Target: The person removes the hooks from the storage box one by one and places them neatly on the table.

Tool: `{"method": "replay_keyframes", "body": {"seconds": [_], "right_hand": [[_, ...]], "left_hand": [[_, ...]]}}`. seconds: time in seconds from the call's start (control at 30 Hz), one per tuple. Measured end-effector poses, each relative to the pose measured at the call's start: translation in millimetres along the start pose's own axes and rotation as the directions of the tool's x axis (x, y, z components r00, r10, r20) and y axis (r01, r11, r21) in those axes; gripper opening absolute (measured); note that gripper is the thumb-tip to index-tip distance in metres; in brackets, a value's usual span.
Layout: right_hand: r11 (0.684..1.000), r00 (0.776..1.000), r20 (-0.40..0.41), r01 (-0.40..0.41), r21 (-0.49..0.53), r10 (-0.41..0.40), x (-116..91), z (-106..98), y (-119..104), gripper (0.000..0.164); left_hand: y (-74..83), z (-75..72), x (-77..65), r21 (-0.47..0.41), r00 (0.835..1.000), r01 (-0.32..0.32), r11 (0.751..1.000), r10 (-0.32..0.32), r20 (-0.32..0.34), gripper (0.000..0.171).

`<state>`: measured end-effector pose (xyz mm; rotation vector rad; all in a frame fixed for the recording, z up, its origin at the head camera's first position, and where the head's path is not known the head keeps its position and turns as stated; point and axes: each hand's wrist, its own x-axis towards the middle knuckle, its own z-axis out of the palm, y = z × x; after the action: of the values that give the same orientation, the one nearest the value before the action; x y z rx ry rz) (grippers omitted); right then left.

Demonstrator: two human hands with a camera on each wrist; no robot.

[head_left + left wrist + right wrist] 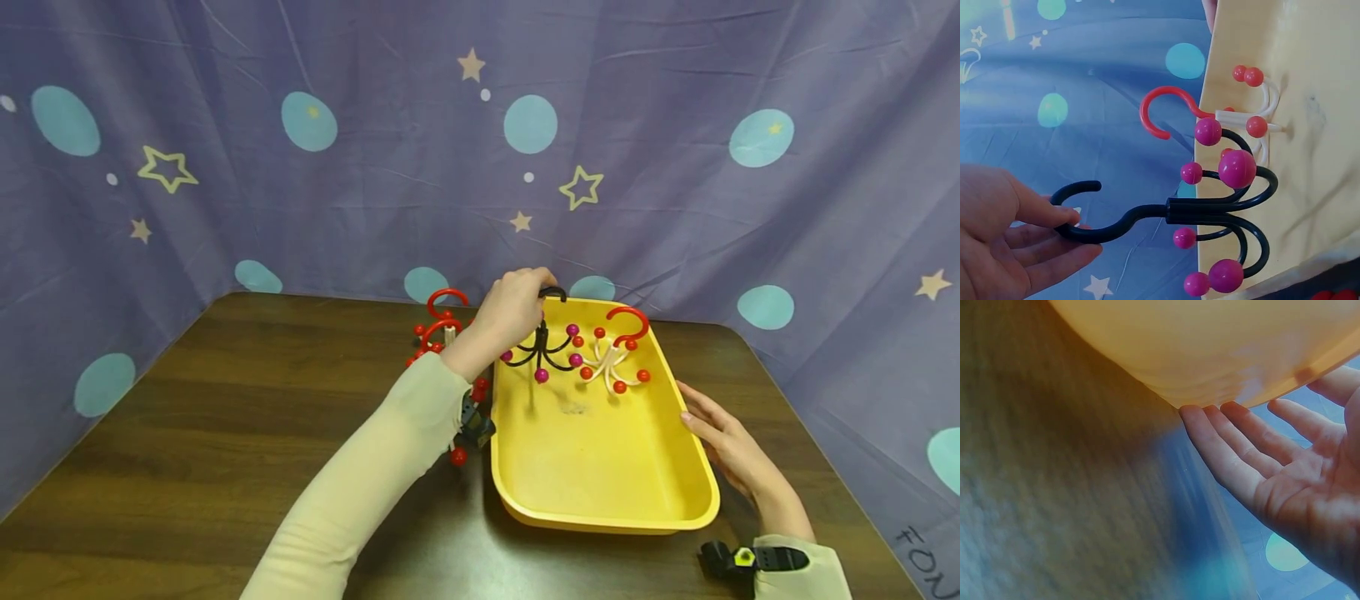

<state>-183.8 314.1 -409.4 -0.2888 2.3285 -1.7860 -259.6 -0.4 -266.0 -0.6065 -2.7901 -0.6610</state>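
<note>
1. We see the table point(225, 467) across the lower frame.
2. Right of centre sits the yellow tray point(600, 475).
3. At lower right, the right hand point(727, 442) touches the yellow tray's side with straight fingers; too strong a push could slide it.
4. At upper centre, the left hand point(516, 307) pinches the black hanger point(1194, 211) by its hook between the fingers, over the yellow tray; we judge a loosened pinch could drop it.
5. The white hanger point(614, 357) is near; arms could tangle if they meet.

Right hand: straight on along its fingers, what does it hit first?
The yellow tub, at its outer side wall; the right hand seems to touch it at the fingertips, though exact contact is hard to judge.
</note>
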Motion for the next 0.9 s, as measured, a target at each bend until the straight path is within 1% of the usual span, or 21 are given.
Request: {"method": "replay_keyframes", "body": {"seconds": [0.1, 0.2, 0.37, 0.5, 0.57, 0.67, 0.77, 0.9], "right_hand": [[1.000, 1.000, -0.005, -0.007, 0.002, 0.007, 0, 1, 0, 0.060], [1.000, 1.000, -0.005, -0.008, 0.006, 0.008, -1, 1, 0, 0.060], [1.000, 1.000, 0.007, 0.013, 0.013, -0.013, -1, 1, 0, 0.059], [1.000, 1.000, 0.014, 0.022, 0.020, -0.022, -1, -1, 0, 0.058], [1.000, 1.000, 0.012, 0.013, 0.019, -0.013, -1, 0, 0, 0.059], [1.000, 1.000, 0.003, -0.004, 0.011, 0.004, 0, 1, 0, 0.060], [1.000, 1.000, 0.001, -0.006, 0.013, 0.006, 0, 1, 0, 0.060], [1.000, 1.000, -0.001, 0.002, 0.017, -0.002, 0, 0, 1, 0.060]], "left_hand": [[-0.5, -2.5, -3.0, -0.012, 1.000, -0.021, 1.000, 0.021, -0.007, 0.027], [-1.7, -6.2, -5.8, -0.023, 0.998, -0.054, 0.998, 0.054, -0.027, 0.025], [-2.3, -18.0, -8.9, -0.020, 0.991, -0.116, 0.993, 0.115, -0.064, 0.023], [-1.4, -27.5, -9.7, 0.007, 0.985, -0.154, 0.988, 0.154, -0.076, 0.023], [-1.4, -31.7, -10.2, 0.011, 0.985, -0.154, 0.988, 0.154, -0.078, 0.023], [-4.3, -36.6, -12.1, -0.015, 0.988, -0.131, 0.991, 0.129, -0.083, 0.028], [-10.2, -39.8, -14.0, -0.035, 0.986, -0.124, 0.992, 0.119, -0.118, 0.028], [-19.7, -44.7, -16.7, -0.045, 0.976, -0.140, 0.989, 0.130, -0.175, 0.023]]}}
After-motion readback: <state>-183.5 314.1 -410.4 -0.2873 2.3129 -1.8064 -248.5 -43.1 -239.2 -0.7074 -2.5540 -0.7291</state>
